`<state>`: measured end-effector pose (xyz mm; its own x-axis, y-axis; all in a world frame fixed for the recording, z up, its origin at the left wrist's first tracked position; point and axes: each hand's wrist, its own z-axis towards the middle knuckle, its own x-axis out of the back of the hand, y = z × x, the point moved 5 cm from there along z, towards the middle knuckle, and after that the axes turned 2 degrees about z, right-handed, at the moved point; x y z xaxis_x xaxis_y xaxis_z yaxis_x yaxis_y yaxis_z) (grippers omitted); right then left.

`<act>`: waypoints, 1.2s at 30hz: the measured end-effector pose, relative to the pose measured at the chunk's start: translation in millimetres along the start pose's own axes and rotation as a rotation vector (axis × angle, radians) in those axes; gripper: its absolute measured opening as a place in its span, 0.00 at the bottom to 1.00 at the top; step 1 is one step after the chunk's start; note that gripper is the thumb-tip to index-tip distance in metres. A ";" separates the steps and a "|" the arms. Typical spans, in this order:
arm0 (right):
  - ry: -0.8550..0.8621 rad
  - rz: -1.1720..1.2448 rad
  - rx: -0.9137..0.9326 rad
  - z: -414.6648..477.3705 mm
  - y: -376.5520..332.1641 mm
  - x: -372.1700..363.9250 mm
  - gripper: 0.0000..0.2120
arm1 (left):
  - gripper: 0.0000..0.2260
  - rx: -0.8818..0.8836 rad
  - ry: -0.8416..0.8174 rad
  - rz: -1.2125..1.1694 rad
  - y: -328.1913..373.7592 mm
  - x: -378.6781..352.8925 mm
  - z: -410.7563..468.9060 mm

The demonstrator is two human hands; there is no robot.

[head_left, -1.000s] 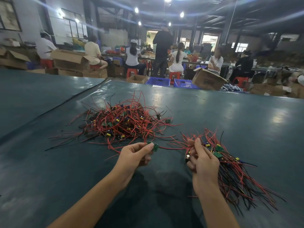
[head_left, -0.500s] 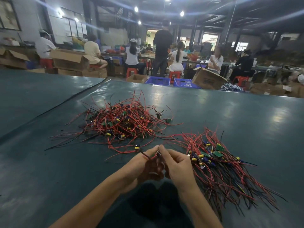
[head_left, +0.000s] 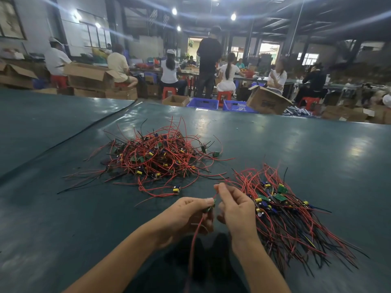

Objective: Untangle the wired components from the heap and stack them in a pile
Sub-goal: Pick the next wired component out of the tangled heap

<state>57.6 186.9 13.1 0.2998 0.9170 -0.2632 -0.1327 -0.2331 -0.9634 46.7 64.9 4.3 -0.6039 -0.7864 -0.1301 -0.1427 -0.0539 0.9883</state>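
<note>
Now against earlier: half a second ago the two hands were bunched together low over the tabletop (head_left: 296, 157). The right hand (head_left: 236, 208) has since lifted its thumb and forefinger, and a lower wire (head_left: 193, 242) now trails toward the camera between the forearms. A second ago the hands were apart, the right one at the pile (head_left: 292, 225).
Unchanged: the heap (head_left: 156, 157) and the pile lie as before.
Writing: a cardboard box (head_left: 267, 101) past the tabletop's far edge bears dark print, too blurred to read. Nothing legible shows on the boards.
Component (head_left: 209, 208): a small green board, mostly hidden by fingers, held just above the tabletop between the two hands, in front of the heap and left of the pile.
Left hand (head_left: 186, 216): fingers curled, thumb and fingers pinching the component; the lower wire hangs red from this grip.
Right hand: thumb and forefinger pinch the upper wire (head_left: 216, 195), a red strand rising from the component; the other fingers are curled.
Heap: a tangled mound of red and black wires with green boards and yellow and blue parts, ends sticking out all round, on the tabletop beyond the hands.
Pile: the same parts on the right, boards gathered at the near-left end, wires fanning roughly parallel toward the lower right.
Tabletop: dark teal, glossy sheet with a seam running off to the left.
</note>
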 end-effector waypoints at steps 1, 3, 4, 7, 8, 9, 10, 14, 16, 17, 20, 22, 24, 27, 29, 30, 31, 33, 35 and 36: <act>0.037 0.074 -0.034 2.6 0.1 4.5 0.11 | 0.13 -0.020 -0.027 0.014 1.2 -1.6 -1.5; 0.126 0.215 -0.098 9.3 1.2 14.2 0.09 | 0.12 -0.042 -0.087 0.040 3.1 -6.4 -4.6; 0.163 0.260 -0.118 11.8 2.2 17.9 0.08 | 0.12 -0.043 -0.109 0.060 3.4 -9.0 -5.7; 0.219 0.312 -0.133 15.4 4.9 23.5 0.08 | 0.12 -0.051 -0.104 0.116 2.6 -12.5 -5.2; 0.214 0.296 -0.127 15.6 5.5 24.3 0.09 | 0.12 -0.056 -0.072 0.119 2.7 -10.4 -3.9; 0.197 0.271 -0.119 15.1 6.0 24.5 0.10 | 0.12 -0.052 -0.024 0.110 2.2 -6.5 -1.6; 0.172 0.239 -0.113 14.5 6.9 24.0 0.11 | 0.12 -0.038 0.034 0.083 0.9 -0.8 1.3; -0.003 0.045 -0.106 5.4 9.4 7.2 0.13 | 0.13 0.016 0.156 -0.009 -8.2 17.2 11.3; -0.067 -0.036 -0.106 -0.8 10.3 -3.7 0.12 | 0.13 0.039 0.144 0.010 -14.2 20.8 14.9; -0.077 -0.061 -0.106 -2.3 10.2 -6.3 0.12 | 0.13 0.055 0.119 0.029 -17.6 20.1 16.4; -0.005 -0.025 -0.125 1.2 7.9 0.8 0.14 | 0.12 0.073 -0.019 0.039 -25.3 13.0 23.6; 0.068 0.053 -0.152 6.1 6.0 9.0 0.14 | 0.13 0.062 -0.111 0.034 -22.8 5.7 24.5; 0.122 0.099 -0.170 9.1 6.5 14.3 0.13 | 0.13 0.070 -0.180 0.041 -18.5 -1.5 20.3; 0.179 0.127 -0.184 10.7 10.7 18.8 0.13 | 0.14 0.098 -0.103 0.046 -8.2 -2.1 18.5; 0.205 0.062 -0.136 12.0 11.3 23.3 0.12 | 0.21 0.151 0.065 0.109 -7.5 3.6 20.9; 0.223 0.004 -0.090 13.2 10.5 26.6 0.12 | 0.25 0.178 0.108 0.154 -9.8 7.5 17.2; 0.242 -0.056 -0.037 14.5 9.5 29.5 0.11 | 0.25 0.187 0.170 0.184 -9.9 11.6 14.0; 0.267 -0.144 0.054 16.1 7.3 34.2 0.08 | 0.21 0.123 0.320 0.113 -5.6 19.0 12.6; 0.260 -0.242 0.109 16.0 6.5 36.2 0.05 | 0.17 0.073 0.424 0.014 -3.0 26.6 4.1; 0.240 -0.329 0.132 15.1 6.5 35.9 0.05 | 0.13 0.061 0.474 -0.027 -4.7 30.7 3.4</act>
<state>53.2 223.2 -1.9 0.5559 0.8304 0.0378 -0.1078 0.1171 -0.9872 26.2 43.1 -4.5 -0.1768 -0.9801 -0.0908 -0.2075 -0.0531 0.9768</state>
